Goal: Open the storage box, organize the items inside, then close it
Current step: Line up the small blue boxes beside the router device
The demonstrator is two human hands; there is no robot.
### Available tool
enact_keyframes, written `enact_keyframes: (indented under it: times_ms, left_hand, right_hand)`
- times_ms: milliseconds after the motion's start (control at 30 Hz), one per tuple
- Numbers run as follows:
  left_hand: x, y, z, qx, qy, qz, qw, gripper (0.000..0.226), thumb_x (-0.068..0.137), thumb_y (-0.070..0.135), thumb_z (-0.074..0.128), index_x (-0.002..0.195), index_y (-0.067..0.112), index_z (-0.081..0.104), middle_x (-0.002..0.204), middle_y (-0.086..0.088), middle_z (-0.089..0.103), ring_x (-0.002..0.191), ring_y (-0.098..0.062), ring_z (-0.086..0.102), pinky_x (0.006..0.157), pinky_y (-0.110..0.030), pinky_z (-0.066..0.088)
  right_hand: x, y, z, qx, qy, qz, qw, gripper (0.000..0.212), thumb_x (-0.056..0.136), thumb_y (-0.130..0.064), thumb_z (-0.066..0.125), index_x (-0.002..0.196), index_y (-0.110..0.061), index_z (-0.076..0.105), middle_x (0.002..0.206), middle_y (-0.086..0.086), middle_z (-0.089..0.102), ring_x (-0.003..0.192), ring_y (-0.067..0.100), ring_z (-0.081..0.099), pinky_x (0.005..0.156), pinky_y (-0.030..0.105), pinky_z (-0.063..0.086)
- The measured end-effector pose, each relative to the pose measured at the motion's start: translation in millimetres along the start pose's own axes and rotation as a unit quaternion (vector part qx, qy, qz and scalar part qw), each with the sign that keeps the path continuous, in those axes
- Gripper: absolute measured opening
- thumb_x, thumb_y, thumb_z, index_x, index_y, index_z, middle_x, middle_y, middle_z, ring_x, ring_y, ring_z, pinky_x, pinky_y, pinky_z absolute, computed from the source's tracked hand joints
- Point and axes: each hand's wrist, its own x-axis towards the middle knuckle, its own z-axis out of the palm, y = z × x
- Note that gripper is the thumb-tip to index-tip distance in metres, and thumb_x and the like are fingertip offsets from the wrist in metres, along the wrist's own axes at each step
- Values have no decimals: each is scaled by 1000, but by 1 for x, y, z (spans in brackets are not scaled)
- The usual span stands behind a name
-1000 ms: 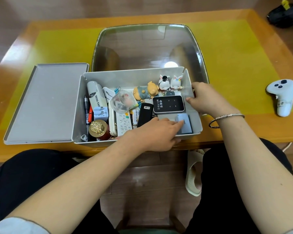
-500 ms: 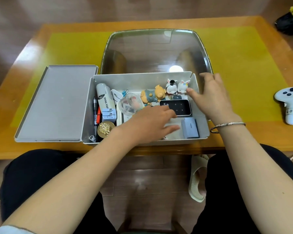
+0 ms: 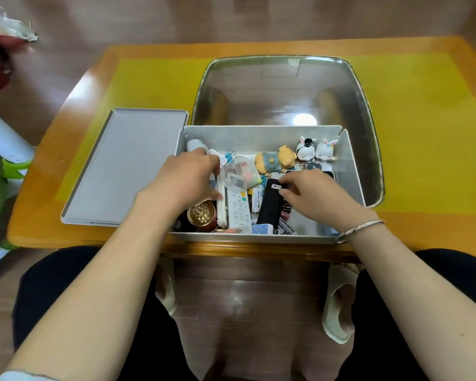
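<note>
The grey storage box (image 3: pixel 259 136) stands open at the table's front edge, with its lid (image 3: pixel 127 166) lying flat to its left. My left hand (image 3: pixel 187 180) lies curled over the white mini fan (image 3: pixel 195 145) in the box's left part; its grip is hidden. My right hand (image 3: pixel 313 196) pinches the far end of a black rectangular device (image 3: pixel 270 210) in the middle. Between the hands lie a clear bag (image 3: pixel 241 174) and a white remote (image 3: pixel 239 213). A gold-topped jar (image 3: pixel 201 214) sits front left. A bear figurine (image 3: pixel 275 162) and two bunny figurines (image 3: pixel 307 148) stand at the back right.
A large shiny metal tray (image 3: pixel 280 86) lies behind the box on the yellow mat (image 3: pixel 154 83) of the wooden table (image 3: pixel 66 127). My knees and two white slippers (image 3: pixel 338 312) are below the front edge. Green and white objects stand at the far left.
My left hand has moved from the box's front right to its left part. My right hand left the right wall and went to the black device in the middle.
</note>
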Motion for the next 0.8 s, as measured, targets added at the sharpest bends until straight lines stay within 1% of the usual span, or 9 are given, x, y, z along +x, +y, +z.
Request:
enact_keyframes:
  times_ms: [67,167,233,300,400,533,633,700,800]
  left_hand:
    - [1,-2,2,-3,-23,-14,1000,41,73,43,77,106,27,58,110,0,58,101,-23,57,74,-31,39]
    - [3,-4,2,-10,-36,-21,999,33,74,36,76,101,28,59,105,2,60,96,-22,58,69,-29,37]
    - [4,-2,2,-5,-33,-20,999,28,73,31,72,97,28,60,102,1,61,92,-25,59,66,-30,38]
    - [5,-1,2,7,-23,-15,1000,25,70,30,71,93,27,62,97,-1,62,87,-27,58,64,-29,37]
    - [5,-3,-4,3,5,-21,1000,29,66,37,72,91,25,65,91,-4,63,82,-30,58,62,-27,35]
    - [3,-12,-17,-46,69,-27,996,29,67,39,68,91,21,66,87,0,62,81,-24,55,62,-28,35]
    - [2,-11,-26,-106,98,-21,989,23,68,39,66,84,23,61,84,4,60,79,-19,54,63,-29,38]
    - [3,-10,-30,-157,108,-17,981,20,68,36,67,83,22,63,82,5,62,76,-17,57,64,-30,44]
    - [7,-7,-33,-259,137,1,956,17,71,30,70,85,20,65,81,8,62,73,-10,58,65,-27,46]
  right_hand:
    - [-1,-6,3,65,-33,-6,997,33,92,-22,52,124,-17,59,79,-3,68,78,14,62,68,27,42]
    - [-2,-9,1,174,-79,5,982,33,91,-19,54,124,-19,58,79,-11,68,76,1,63,77,23,50]
    - [-3,-8,2,189,-95,0,977,32,91,-19,56,122,-20,59,72,-16,65,68,-4,62,78,21,49]
    - [-2,-5,1,174,-100,-3,980,30,90,-20,58,120,-20,61,74,-13,66,69,0,62,80,22,50]
    - [-1,1,-3,173,-66,6,983,25,91,-19,58,115,-19,64,86,-6,69,75,5,61,75,19,48]
    - [3,8,-12,211,-32,18,977,21,92,-17,57,110,-17,65,83,-2,70,78,14,65,77,26,53]
    - [7,13,-18,224,2,29,974,19,91,-15,57,107,-15,66,78,-1,69,69,12,64,68,14,49]
    - [9,15,-21,245,16,41,969,18,91,-12,56,106,-14,66,81,1,70,65,11,65,59,5,45]
    - [10,14,-22,275,24,49,960,17,93,-12,54,106,-12,66,85,3,71,63,9,65,57,8,48]
